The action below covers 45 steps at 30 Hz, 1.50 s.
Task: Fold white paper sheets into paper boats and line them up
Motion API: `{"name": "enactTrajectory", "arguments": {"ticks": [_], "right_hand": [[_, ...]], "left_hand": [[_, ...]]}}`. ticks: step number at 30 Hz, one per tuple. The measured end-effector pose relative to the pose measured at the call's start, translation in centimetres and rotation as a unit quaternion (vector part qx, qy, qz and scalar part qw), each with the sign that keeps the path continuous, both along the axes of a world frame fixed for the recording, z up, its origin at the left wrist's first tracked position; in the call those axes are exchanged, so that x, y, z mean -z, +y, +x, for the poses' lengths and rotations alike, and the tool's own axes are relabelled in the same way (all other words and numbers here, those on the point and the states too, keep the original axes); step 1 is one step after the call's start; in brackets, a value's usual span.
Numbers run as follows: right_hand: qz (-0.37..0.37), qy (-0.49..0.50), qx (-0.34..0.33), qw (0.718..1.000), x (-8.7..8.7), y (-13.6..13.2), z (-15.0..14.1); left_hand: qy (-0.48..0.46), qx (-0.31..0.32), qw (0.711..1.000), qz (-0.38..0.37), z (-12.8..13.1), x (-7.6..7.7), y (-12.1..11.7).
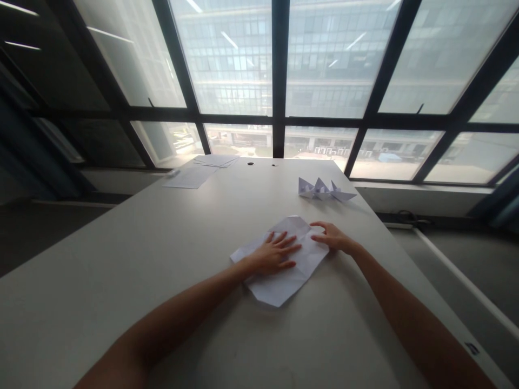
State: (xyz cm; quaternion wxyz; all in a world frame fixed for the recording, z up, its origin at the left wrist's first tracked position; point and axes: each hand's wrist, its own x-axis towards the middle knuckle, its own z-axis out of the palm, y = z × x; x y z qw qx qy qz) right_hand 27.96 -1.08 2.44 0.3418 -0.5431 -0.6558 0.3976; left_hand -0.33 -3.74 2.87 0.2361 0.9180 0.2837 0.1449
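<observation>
A creased sheet of white paper (278,289) lies on the white table, with fold lines across it and its corners turned at angles. My left hand (272,256) rests flat on its middle with the fingers spread. At the paper's right edge is my right hand (335,237), its thumb and index finger apart, the fingertips touching or just over the sheet. The other fingers of that hand are partly hidden. Beyond my right hand stand several folded paper boats (320,189) in a cluster.
Flat sheets of white paper (190,177) lie at the table's far left. Two small dark holes, one of them a round hole (250,163), sit near the far edge. Large framed windows rise behind the table (162,232). A white pipe (466,275) runs along the floor at right.
</observation>
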Motion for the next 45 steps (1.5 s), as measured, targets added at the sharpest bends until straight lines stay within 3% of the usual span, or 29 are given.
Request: {"name": "enactTrajectory", "arguments": {"ticks": [2, 4, 6, 8, 9, 11, 14, 17, 22, 29, 33, 37, 40, 43, 45], "right_hand": [[-0.008, -0.027, 0.021, 0.999, 0.0, -0.1, 0.4], [0.034, -0.097, 0.087, 0.991, 0.0, -0.1, 0.4], [0.112, -0.201, 0.164, 0.959, -0.1, -0.4, -0.3], [0.192, -0.282, 0.195, 0.92, -0.6, -1.3, -2.1], [0.228, -0.297, 0.179, 0.91, -1.0, -2.1, -3.4], [0.272, -0.289, 0.073, 0.915, -1.5, -4.3, -6.7], [0.273, -0.271, -0.122, 0.915, -1.5, -8.6, -11.7], [0.266, -0.289, -0.213, 0.895, -0.5, -12.1, -14.5], [0.251, -0.312, -0.274, 0.875, 0.1, -14.0, -15.2], [0.238, -0.317, -0.275, 0.876, -0.6, -13.9, -15.5], [0.226, -0.311, -0.282, 0.879, -0.6, -13.8, -15.7], [0.22, -0.293, -0.305, 0.879, -0.5, -13.3, -16.9], [0.234, -0.243, -0.256, 0.906, -0.5, -11.1, -17.0], [0.241, -0.192, -0.079, 0.948, -0.6, -5.8, -14.6], [0.238, -0.185, 0.057, 0.952, -0.9, -1.0, -11.6]], "left_hand": [[0.027, -0.03, 0.999, 0.024, -0.2, 0.7, 0.3], [0.043, -0.055, 0.997, 0.035, -0.2, 1.3, 0.5], [0.045, -0.084, 0.995, 0.042, -0.1, 1.8, 0.6], [0.042, -0.121, 0.991, 0.05, -0.2, 2.2, 0.6], [0.041, -0.142, 0.987, 0.054, -0.4, 2.4, 0.6], [0.044, -0.184, 0.98, 0.062, -1.0, 2.6, 0.6], [0.061, -0.235, 0.968, 0.069, -2.4, 2.5, 0.9], [0.087, -0.285, 0.952, 0.07, -4.4, 2.4, 1.4], [0.11, -0.32, 0.939, 0.058, -7.0, 1.8, 3.7], [0.134, -0.34, 0.928, 0.071, -6.4, 1.1, 9.1], [0.148, -0.344, 0.925, 0.069, -6.9, 1.8, 10.1], [0.168, -0.358, 0.916, 0.067, -9.8, 1.5, 11.0], [0.205, -0.388, 0.896, 0.059, -13.3, 0.9, 12.2], [0.237, -0.402, 0.883, 0.055, -16.6, 0.1, 13.5], [0.247, -0.405, 0.879, 0.052, -18.0, -0.6, 14.1]]}}
